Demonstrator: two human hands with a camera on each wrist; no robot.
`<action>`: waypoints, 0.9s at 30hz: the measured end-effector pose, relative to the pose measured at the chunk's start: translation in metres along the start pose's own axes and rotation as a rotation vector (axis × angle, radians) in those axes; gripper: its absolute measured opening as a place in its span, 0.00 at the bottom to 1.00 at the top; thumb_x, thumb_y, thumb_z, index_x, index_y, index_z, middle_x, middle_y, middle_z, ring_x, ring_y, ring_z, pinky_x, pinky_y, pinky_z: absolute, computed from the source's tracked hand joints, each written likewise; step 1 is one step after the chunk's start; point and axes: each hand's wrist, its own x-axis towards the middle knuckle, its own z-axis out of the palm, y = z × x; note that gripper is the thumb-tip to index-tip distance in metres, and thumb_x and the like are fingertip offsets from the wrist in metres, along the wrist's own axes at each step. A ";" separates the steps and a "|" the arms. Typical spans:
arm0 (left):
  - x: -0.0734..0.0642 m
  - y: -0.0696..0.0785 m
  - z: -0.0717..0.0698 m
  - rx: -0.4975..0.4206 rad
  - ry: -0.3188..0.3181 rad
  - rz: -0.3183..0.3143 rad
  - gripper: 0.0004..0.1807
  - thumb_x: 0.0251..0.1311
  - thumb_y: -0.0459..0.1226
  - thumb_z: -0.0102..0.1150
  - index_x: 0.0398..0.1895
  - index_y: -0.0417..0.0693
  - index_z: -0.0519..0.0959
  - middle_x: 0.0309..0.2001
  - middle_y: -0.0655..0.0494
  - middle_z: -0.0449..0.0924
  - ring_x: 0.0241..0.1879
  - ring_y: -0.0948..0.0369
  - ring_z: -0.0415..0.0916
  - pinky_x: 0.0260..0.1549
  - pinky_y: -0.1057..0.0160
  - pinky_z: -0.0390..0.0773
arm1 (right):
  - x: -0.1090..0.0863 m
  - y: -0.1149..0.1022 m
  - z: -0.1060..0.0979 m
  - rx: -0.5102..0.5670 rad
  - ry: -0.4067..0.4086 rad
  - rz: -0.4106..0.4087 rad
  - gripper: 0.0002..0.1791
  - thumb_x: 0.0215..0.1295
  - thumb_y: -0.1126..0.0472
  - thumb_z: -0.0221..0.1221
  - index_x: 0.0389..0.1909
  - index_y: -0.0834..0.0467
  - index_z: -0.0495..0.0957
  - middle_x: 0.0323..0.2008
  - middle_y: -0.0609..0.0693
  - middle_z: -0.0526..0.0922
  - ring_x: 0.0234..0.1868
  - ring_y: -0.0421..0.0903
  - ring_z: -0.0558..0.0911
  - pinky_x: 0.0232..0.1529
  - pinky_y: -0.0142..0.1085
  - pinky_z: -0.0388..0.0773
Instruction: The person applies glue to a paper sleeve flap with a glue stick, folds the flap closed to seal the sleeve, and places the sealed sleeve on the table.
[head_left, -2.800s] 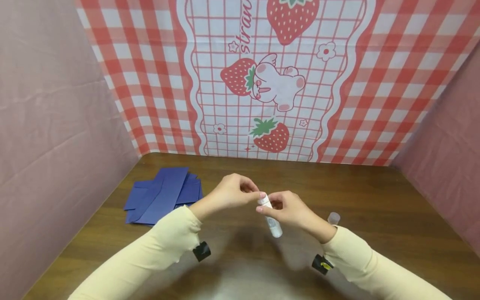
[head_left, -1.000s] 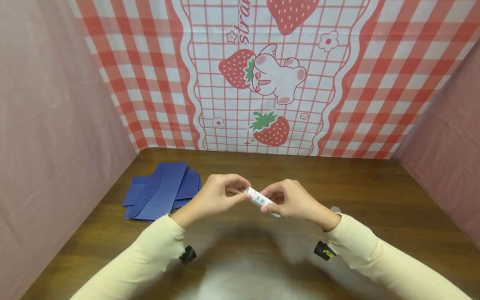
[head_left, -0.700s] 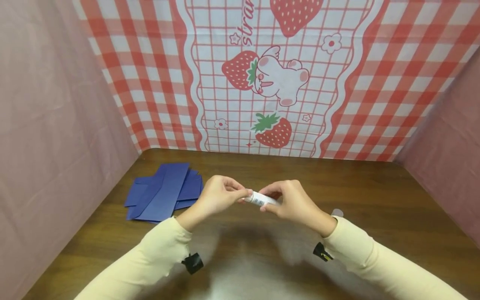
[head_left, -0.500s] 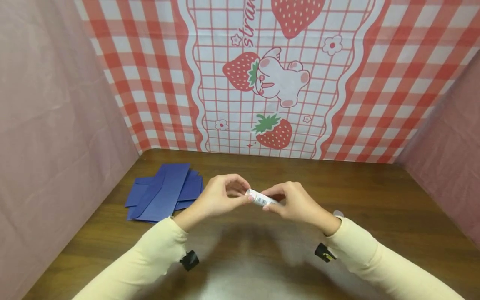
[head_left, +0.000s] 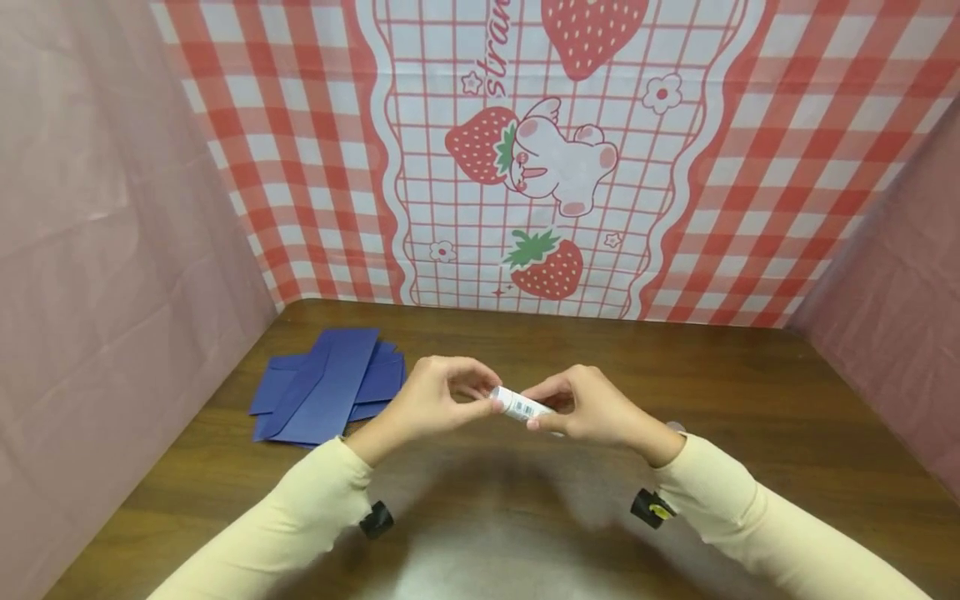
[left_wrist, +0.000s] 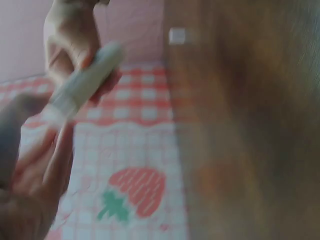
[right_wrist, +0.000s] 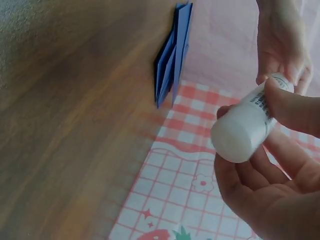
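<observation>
A white glue stick (head_left: 521,405) with a barcode label is held in the air, slanting down to the right, between both hands. My left hand (head_left: 423,404) pinches its left end with thumb and fingertips. Around the other part of the barrel, my right hand (head_left: 596,408) grips with thumb and curled fingers. In the right wrist view the frosted round end of the glue stick (right_wrist: 237,135) faces the camera. The left wrist view is blurred, but the glue stick (left_wrist: 87,82) spans the two hands there. A small translucent cap (head_left: 677,427) lies on the table, mostly hidden behind the right wrist.
Several dark blue envelopes (head_left: 330,392) lie in a loose overlapping pile at the left of the wooden table (head_left: 735,375). A strawberry-print checked cloth (head_left: 315,183) hangs behind, with pink cloth (head_left: 112,250) at the sides.
The glue stick has turned from steeply tilted to a flatter slant, with its barcode now showing. My left hand has shifted left with its end. The envelopes stay put.
</observation>
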 end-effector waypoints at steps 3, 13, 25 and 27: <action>-0.003 0.002 0.011 -0.075 0.102 -0.234 0.08 0.51 0.34 0.69 0.32 0.38 0.85 0.30 0.45 0.87 0.27 0.65 0.83 0.27 0.71 0.81 | 0.000 0.000 0.005 -0.101 0.079 -0.045 0.13 0.52 0.64 0.70 0.39 0.63 0.85 0.33 0.54 0.89 0.29 0.35 0.81 0.28 0.28 0.80; -0.007 0.004 0.012 -0.178 0.084 -0.344 0.12 0.53 0.37 0.68 0.37 0.37 0.84 0.35 0.44 0.87 0.31 0.59 0.86 0.31 0.67 0.83 | -0.001 -0.002 0.013 -0.162 0.093 -0.080 0.11 0.50 0.65 0.71 0.36 0.62 0.86 0.31 0.52 0.88 0.26 0.34 0.79 0.26 0.26 0.77; -0.008 -0.011 -0.005 0.241 -0.047 0.560 0.12 0.47 0.31 0.70 0.38 0.44 0.83 0.37 0.56 0.85 0.39 0.64 0.82 0.41 0.71 0.80 | -0.003 0.000 0.005 0.027 -0.047 -0.010 0.13 0.54 0.65 0.69 0.40 0.63 0.85 0.35 0.54 0.88 0.33 0.35 0.82 0.34 0.26 0.80; -0.010 -0.011 -0.003 0.209 -0.033 0.496 0.12 0.46 0.32 0.72 0.36 0.44 0.84 0.35 0.55 0.87 0.36 0.65 0.83 0.38 0.71 0.81 | -0.004 0.001 0.007 0.011 -0.028 -0.012 0.12 0.53 0.64 0.69 0.40 0.62 0.85 0.35 0.53 0.89 0.32 0.34 0.82 0.33 0.26 0.80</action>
